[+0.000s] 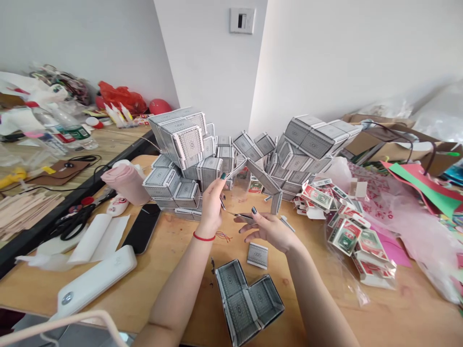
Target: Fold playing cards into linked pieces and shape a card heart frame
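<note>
My left hand (211, 202) is raised over the wooden table (173, 270), fingers pinched on one end of a folded strip of patterned grey cards (262, 179). The strip bends away to the right and hangs down by my right hand. My right hand (265, 226) sits just right of the left, its fingers closed on a thin pointed thing I cannot make out. Below both hands lies an open L-shaped tray of grey cards (248, 301). A single small grey card piece (257, 255) lies between that tray and my right hand.
A heap of grey card cubes (184, 159) fills the back centre, another heap (313, 140) back right. Red and green card packs (352, 231) lie in plastic at right. A phone (142, 229), white case (96, 279), scissors (75, 221) and pink roll (126, 183) sit left.
</note>
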Available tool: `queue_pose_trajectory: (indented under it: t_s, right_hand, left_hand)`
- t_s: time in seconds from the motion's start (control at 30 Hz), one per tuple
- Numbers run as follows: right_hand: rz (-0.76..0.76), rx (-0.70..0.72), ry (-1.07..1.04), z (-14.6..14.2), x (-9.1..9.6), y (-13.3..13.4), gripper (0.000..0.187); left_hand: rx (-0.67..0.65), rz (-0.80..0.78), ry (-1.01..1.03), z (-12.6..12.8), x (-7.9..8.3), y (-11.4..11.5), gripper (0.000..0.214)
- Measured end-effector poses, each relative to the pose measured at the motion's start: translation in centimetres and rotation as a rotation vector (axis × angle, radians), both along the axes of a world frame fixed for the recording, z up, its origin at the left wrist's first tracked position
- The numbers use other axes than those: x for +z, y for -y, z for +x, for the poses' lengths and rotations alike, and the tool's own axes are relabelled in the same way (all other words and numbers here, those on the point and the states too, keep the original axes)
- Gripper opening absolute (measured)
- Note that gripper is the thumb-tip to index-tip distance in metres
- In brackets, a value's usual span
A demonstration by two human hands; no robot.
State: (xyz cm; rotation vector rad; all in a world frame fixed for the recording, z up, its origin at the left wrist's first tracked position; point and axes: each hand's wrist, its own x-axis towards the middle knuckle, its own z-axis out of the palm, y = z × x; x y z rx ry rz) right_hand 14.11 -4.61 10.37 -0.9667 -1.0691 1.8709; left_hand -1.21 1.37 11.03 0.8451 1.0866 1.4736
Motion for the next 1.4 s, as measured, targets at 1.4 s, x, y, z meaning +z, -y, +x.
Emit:
queue_pose_trajectory:
  t_s: [1.4]
  right_hand:
    - [0.198,0.062,0.226,-2.8,-0.2,0.6,0.04]
  left_hand:
    - [0.07,0.107,0.381,1.0,0.6,1.0,0.022]
